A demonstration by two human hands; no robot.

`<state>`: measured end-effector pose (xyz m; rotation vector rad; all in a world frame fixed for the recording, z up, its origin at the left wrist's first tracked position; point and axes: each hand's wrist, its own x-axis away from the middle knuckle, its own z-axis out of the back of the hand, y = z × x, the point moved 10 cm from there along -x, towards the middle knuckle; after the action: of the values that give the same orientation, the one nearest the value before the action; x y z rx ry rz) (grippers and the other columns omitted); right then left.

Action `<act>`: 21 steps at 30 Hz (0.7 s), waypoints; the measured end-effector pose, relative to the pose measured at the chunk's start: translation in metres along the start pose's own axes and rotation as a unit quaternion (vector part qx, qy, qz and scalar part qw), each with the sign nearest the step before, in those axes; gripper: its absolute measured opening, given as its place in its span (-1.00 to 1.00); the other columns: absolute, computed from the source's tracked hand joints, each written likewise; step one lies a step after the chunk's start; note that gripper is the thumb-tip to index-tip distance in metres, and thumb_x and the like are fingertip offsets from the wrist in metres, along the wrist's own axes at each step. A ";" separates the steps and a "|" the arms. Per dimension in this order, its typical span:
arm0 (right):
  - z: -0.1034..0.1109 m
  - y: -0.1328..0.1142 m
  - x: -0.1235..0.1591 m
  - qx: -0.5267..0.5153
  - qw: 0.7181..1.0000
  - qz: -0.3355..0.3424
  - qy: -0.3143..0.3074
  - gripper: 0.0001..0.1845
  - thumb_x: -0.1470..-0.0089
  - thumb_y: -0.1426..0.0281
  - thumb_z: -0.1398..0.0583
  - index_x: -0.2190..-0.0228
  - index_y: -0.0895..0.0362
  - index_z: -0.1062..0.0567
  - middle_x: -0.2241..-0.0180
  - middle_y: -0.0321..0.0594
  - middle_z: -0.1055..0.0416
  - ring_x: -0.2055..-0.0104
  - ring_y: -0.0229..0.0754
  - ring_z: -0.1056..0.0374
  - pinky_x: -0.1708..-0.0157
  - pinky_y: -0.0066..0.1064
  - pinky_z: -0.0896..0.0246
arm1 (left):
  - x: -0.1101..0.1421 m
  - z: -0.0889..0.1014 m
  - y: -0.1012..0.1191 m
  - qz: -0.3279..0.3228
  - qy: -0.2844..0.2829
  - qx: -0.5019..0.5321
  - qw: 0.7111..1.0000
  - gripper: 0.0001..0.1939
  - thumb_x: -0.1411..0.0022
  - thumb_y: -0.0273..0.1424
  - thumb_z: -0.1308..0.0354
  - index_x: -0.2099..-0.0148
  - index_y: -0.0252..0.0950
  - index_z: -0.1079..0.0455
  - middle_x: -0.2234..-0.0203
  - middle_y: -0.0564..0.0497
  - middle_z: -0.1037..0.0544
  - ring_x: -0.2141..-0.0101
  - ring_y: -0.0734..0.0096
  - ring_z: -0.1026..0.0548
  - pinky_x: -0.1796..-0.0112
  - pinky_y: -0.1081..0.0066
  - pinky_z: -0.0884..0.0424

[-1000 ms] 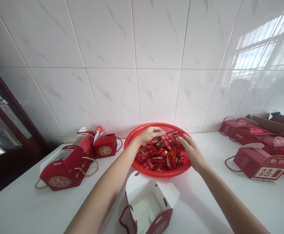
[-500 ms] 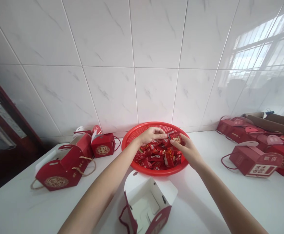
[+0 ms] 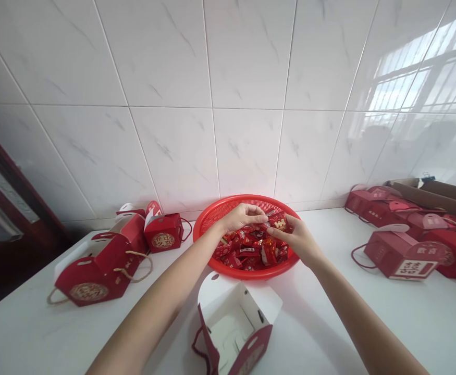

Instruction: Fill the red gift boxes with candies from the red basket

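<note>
Compared with one second ago, the right hand [image 3: 298,238] has come closer to the left hand [image 3: 243,217], so the handling seems now shared by both. The right, half closed, holds a glossy red packet [image 3: 280,221]; the left is curled, and whether it grips something I cannot tell. Beneath them, wrinkled packets [image 3: 249,251] fill the oval perforated basket [image 3: 223,209]; nearer the body, the folded-card box [image 3: 261,345] stands open.
</note>
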<state>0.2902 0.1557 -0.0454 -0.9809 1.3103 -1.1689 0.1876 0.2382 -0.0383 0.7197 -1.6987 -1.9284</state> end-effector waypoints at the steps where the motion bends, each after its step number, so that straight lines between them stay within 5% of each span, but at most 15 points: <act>1: 0.000 0.000 0.000 0.000 1.000 -0.003 0.001 -0.45 0.21 0.02 -0.46 0.29 0.14 -0.54 0.37 -0.18 -0.59 0.28 0.02 -0.52 0.28 -0.17 -0.44 | 0.000 0.000 0.000 0.002 -0.002 0.003 1.000 -0.52 0.18 -0.11 -0.55 0.37 -0.37 -0.51 0.48 0.04 -0.58 0.42 0.44 -0.51 0.26 0.35 -0.40; 8: 0.001 -0.004 0.000 0.010 1.000 0.018 0.005 -0.55 0.21 0.05 -0.47 0.43 0.10 -0.51 0.44 -0.25 -0.54 0.34 -0.05 -0.50 0.26 -0.19 -0.43 | 0.001 0.000 -0.002 0.011 -0.027 0.003 1.000 -0.57 0.20 -0.26 -0.57 0.27 -0.34 -0.59 0.42 0.02 -0.62 0.38 0.41 -0.52 0.25 0.34 -0.40; 21: 0.004 0.004 -0.002 -0.027 0.999 -0.013 0.012 -0.46 0.20 -0.02 -0.46 0.35 0.16 -0.58 0.35 -0.16 -0.59 0.23 0.01 -0.54 0.13 -0.14 -0.44 | 0.002 0.000 0.003 -0.019 -0.039 -0.048 0.998 -0.63 0.05 -0.15 -0.50 0.24 -0.30 -0.66 0.33 -0.05 -0.69 0.27 0.32 -0.58 0.12 0.32 -0.44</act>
<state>0.2949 0.1577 -0.0482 -1.0291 1.3570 -1.1734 0.1858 0.2365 -0.0357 0.6523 -1.6351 -2.0744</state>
